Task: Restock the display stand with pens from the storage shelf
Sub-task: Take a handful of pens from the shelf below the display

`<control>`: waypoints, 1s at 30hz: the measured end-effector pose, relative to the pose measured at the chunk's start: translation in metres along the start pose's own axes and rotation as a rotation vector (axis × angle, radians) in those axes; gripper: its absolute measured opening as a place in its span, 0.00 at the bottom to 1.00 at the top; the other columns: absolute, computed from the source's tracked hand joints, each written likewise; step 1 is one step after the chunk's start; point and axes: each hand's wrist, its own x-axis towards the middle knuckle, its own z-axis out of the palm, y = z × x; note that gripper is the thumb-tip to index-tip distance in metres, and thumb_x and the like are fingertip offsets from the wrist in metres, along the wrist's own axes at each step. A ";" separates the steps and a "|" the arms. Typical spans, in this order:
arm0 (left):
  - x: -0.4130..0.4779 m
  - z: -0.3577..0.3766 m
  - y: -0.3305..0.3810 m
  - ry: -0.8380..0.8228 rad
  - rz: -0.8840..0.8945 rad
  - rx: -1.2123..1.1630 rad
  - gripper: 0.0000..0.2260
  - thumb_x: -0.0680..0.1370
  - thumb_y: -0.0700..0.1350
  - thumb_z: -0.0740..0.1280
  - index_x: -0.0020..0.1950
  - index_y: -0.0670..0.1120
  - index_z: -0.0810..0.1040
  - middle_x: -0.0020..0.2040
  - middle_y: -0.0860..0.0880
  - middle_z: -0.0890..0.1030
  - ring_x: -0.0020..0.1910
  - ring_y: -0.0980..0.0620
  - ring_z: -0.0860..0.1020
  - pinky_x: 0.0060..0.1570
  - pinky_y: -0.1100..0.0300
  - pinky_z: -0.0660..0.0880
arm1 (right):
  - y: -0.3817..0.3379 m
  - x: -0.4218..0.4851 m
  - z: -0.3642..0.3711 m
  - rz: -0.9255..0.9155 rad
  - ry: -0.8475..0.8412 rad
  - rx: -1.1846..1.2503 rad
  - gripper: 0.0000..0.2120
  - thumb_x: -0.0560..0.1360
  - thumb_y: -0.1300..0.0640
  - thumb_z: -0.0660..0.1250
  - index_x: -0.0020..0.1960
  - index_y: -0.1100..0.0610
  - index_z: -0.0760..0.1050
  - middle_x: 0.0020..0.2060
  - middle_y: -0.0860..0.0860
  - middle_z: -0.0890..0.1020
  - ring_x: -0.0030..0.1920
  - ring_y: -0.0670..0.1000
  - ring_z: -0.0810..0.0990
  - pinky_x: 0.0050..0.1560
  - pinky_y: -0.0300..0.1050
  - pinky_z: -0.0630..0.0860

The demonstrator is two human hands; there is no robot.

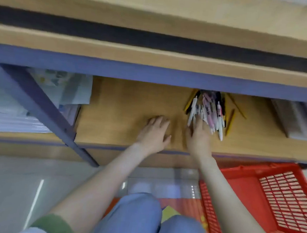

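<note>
**Hands at the pen heap**

Head view: a loose heap of white, pink and black plastic pens (208,111) lies on the tan wooden shelf board (121,113). Their long axes run back to front. The left hand (154,133) rests flat beside it, fingers spread. The right hand (198,137) touches the heap's near end, and blur hides its grip.

— Where are the pens (208,111)?
— In a loose heap on the wooden storage shelf (127,104), right of its middle, their far ends hidden from view.
— What sort?
— Mostly white barrels, some pink, a few dark. They lie flat and roughly parallel, fanning toward the front edge. Thin yellow ones (230,122) lie at both sides of the heap.
</note>
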 end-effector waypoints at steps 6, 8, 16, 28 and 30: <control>0.035 0.039 -0.007 0.178 -0.005 0.070 0.30 0.79 0.62 0.52 0.78 0.50 0.53 0.78 0.45 0.53 0.77 0.46 0.49 0.75 0.47 0.43 | 0.021 0.044 0.041 -0.110 0.170 -0.229 0.25 0.75 0.55 0.66 0.69 0.65 0.68 0.59 0.66 0.75 0.56 0.67 0.71 0.54 0.59 0.68; 0.036 0.038 -0.007 0.195 -0.006 0.079 0.30 0.79 0.63 0.53 0.77 0.50 0.54 0.79 0.45 0.53 0.77 0.46 0.48 0.75 0.47 0.43 | 0.023 0.052 0.039 -0.166 0.175 -0.140 0.24 0.73 0.60 0.66 0.67 0.66 0.69 0.56 0.67 0.76 0.54 0.68 0.72 0.55 0.57 0.69; 0.044 0.027 -0.007 0.278 -0.080 -0.260 0.23 0.82 0.53 0.54 0.76 0.46 0.61 0.75 0.47 0.64 0.74 0.50 0.60 0.73 0.57 0.53 | -0.015 0.056 0.022 -0.131 -0.247 0.228 0.14 0.73 0.63 0.66 0.58 0.53 0.77 0.48 0.51 0.80 0.48 0.50 0.76 0.37 0.32 0.65; 0.055 -0.005 -0.001 0.311 -0.482 -1.030 0.11 0.78 0.42 0.68 0.59 0.41 0.76 0.53 0.48 0.81 0.52 0.49 0.80 0.44 0.61 0.76 | -0.034 0.042 0.025 0.022 -0.332 0.766 0.13 0.76 0.66 0.64 0.45 0.49 0.80 0.40 0.48 0.84 0.49 0.50 0.82 0.56 0.44 0.76; 0.052 -0.004 -0.007 0.260 -0.493 -1.183 0.08 0.78 0.40 0.68 0.55 0.39 0.80 0.52 0.44 0.83 0.51 0.47 0.80 0.51 0.56 0.76 | -0.031 0.040 0.027 0.002 -0.339 0.800 0.12 0.76 0.66 0.65 0.47 0.50 0.80 0.45 0.47 0.84 0.50 0.46 0.81 0.54 0.39 0.75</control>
